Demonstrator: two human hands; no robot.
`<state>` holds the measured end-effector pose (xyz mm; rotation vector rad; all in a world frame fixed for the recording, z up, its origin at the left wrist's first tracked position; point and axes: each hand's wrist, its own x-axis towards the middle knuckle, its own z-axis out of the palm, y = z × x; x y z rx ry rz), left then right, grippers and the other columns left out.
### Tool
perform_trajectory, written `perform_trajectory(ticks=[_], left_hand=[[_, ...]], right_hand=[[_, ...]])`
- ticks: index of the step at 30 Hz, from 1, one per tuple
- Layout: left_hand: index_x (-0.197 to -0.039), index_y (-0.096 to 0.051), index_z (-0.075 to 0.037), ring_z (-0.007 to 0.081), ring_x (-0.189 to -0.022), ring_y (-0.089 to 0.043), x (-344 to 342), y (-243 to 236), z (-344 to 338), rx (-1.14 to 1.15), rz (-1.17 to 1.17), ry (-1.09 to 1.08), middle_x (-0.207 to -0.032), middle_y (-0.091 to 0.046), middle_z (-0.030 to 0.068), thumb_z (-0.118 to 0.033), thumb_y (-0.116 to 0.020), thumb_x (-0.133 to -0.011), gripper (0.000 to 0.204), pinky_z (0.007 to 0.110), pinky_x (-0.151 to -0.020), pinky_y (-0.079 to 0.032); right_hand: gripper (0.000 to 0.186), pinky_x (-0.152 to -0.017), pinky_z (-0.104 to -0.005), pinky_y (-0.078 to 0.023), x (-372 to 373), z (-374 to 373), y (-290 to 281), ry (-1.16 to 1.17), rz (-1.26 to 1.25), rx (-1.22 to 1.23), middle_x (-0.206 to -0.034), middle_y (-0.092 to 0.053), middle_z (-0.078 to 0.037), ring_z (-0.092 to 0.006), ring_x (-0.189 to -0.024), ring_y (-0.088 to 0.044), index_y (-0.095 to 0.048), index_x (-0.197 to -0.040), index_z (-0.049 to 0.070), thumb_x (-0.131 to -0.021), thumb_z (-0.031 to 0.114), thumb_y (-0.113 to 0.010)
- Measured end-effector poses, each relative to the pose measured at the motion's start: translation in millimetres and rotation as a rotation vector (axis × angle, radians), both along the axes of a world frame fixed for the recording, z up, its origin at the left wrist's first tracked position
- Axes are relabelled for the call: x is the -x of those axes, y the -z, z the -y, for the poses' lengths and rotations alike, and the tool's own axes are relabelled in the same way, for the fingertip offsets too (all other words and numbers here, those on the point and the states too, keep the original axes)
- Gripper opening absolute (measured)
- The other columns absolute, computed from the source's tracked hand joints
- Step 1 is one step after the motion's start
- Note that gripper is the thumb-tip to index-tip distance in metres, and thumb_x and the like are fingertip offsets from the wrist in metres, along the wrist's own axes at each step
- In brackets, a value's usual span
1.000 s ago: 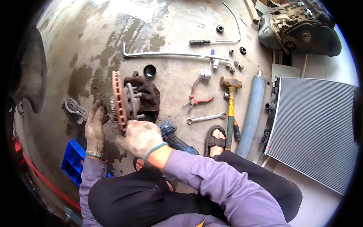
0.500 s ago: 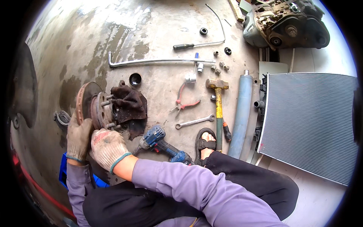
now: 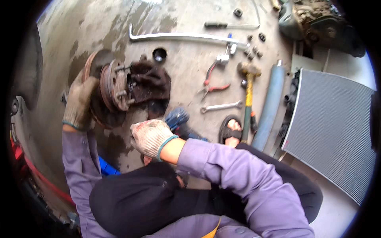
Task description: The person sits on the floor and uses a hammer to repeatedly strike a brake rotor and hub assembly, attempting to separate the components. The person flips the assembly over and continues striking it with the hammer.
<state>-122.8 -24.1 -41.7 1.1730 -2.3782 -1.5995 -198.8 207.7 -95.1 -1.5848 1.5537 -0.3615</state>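
In the head view, the rust-edged brake disc (image 3: 95, 59) was seen tilted on its side, its hub (image 3: 119, 89) and studs turned toward the brown rag (image 3: 152, 83) just to the right of the disc. Half a second earlier both hands had been brought together at the lower part of the disc. Now the rim was held by the left hand (image 3: 80, 99) alone, pinched at its left side with the thumb laid over the face and the fingers mostly hidden.

The right hand (image 3: 152, 137) had been drawn away and was seen below and to the right of the disc, its fingers curled inward. Whether anything was pinched in it could not be told; nothing was seen sticking out. Part of the blue power drill (image 3: 177, 118), below and right of the disc, was covered by that hand in the view, and whether the two touched could not be made out.

By this change, it was judged, the disc had been left to be steadied from one side only, and the right hand had been freed. Farther right of the disc, the pliers (image 3: 212, 85), wrench (image 3: 221, 106) and hammer (image 3: 249, 95) were left untouched.
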Motion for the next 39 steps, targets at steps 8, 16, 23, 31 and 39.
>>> perform_trajectory(ticks=[8,16,23,31,39], left_hand=[[-0.138,-0.059,0.003,0.0193,-0.108,-0.063,2.8,2.6,2.3,0.011,-0.092,0.059,-0.127,-0.065,0.0107,-0.013,-0.061,-0.088,0.053,0.032,-0.093,-0.052],[-0.116,-0.062,-0.001,0.0258,-0.117,-0.064,-18.4,4.4,10.4,0.083,-0.295,0.134,-0.140,-0.060,0.0194,-0.006,-0.064,-0.083,0.033,0.032,-0.098,-0.052],[-0.113,-0.063,-0.008,0.0260,-0.097,-0.066,-49.7,40.9,34.9,0.319,-0.122,0.160,-0.109,-0.066,0.0116,-0.010,-0.066,-0.083,0.030,0.037,-0.082,-0.053],[-0.153,-0.047,-0.004,0.0182,-0.122,-0.060,-48.6,26.4,8.2,-0.237,-0.297,-0.221,-0.136,-0.065,0.0095,-0.009,-0.058,-0.088,0.067,0.031,-0.107,-0.045],[-0.157,-0.043,-0.011,0.0241,-0.127,-0.061,-3.4,-3.2,-22.8,-0.028,0.069,-0.193,-0.140,-0.064,0.0166,-0.020,-0.065,-0.085,0.075,0.033,-0.110,-0.044]], right_hand=[[0.026,-0.076,-0.0439,-0.058,-103.3,-62.3,83.3,0.084,-0.081,-0.050,-0.086,-0.074,-0.016,-0.0336,-0.086,-0.074,-0.068,-0.093,0.006,-0.094,0.031,-0.061],[0.035,-0.085,-0.0487,-0.057,-7.5,-19.0,29.8,0.293,0.010,-0.226,-0.097,-0.075,-0.023,-0.0388,-0.094,-0.074,-0.071,-0.098,0.002,-0.095,0.034,-0.058],[0.037,-0.092,-0.0485,-0.054,21.9,-36.2,50.2,0.525,0.033,-0.194,-0.106,-0.074,-0.021,-0.0388,-0.102,-0.071,-0.071,-0.104,0.006,-0.093,0.040,-0.061],[0.030,-0.085,-0.0459,-0.057,48.3,29.1,9.8,0.633,0.059,0.031,-0.100,-0.074,-0.024,-0.0405,-0.096,-0.072,-0.075,-0.105,0.003,-0.094,0.029,-0.065],[0.029,-0.084,-0.0436,-0.057,67.6,48.6,-23.4,0.627,0.073,0.122,-0.098,-0.075,-0.021,-0.0373,-0.094,-0.073,-0.076,-0.103,0.003,-0.095,0.027,-0.063]])
